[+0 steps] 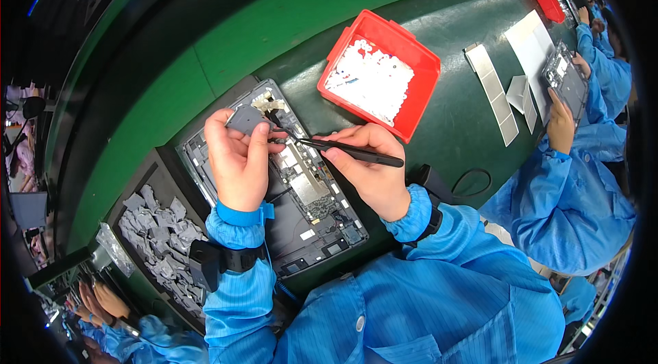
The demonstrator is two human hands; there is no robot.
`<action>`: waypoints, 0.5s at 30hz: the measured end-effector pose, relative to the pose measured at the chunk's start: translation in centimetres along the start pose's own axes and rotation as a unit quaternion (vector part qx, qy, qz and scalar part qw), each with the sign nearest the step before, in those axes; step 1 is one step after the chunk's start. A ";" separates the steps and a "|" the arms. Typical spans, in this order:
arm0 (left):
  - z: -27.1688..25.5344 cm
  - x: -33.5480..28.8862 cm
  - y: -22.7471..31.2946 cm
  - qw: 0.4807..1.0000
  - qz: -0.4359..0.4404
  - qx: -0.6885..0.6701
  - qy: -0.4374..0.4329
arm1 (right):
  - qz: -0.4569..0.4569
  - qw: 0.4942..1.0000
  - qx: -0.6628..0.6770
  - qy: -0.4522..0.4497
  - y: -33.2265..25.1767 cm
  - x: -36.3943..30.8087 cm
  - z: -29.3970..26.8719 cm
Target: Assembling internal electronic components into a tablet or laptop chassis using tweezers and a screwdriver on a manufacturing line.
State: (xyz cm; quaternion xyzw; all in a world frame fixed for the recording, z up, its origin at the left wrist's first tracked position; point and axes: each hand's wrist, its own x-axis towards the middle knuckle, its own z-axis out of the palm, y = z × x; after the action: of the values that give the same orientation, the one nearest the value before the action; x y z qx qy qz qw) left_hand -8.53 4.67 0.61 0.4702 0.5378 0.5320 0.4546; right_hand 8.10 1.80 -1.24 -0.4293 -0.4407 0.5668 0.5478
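Between the thumb and fingers of my left hand (236,165) is a small flat grey piece (247,118), raised over the far part of an opened tablet-like device (301,189). My right hand (373,175) grips black tweezers (360,152), their tips pointing left and meeting the near edge of the grey piece or coming very close to it; I cannot tell which. Below both hands, the device lies on the bench with its circuit board and silvery shields exposed. My left hand and forearm hide part of its left side.
A red bin (425,83) with small white pieces stands beyond my right hand. Left of me, a dark tray (195,210) holds many grey pieces (161,234). Silvery strips (492,93) lie to the right, near a co-worker's hands (562,123) and another device (567,79).
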 end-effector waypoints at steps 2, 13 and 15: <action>0.0 0.0 0.0 1.000 0.000 0.000 0.002 | -0.012 0.999 0.042 0.017 -0.4 0.0 0.2; 0.1 0.0 0.2 1.000 -0.008 0.004 0.003 | 0.033 0.999 0.011 0.012 -0.5 0.0 0.1; 0.1 0.0 0.2 1.000 -0.012 0.011 0.005 | 0.034 0.999 -0.006 0.010 -0.4 0.0 0.1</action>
State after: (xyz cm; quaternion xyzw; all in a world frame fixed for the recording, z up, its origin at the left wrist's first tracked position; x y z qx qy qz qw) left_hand -8.46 4.67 0.77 0.4665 0.5510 0.5230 0.4532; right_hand 8.12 1.85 -0.82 -0.4525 -0.4238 0.5781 0.5304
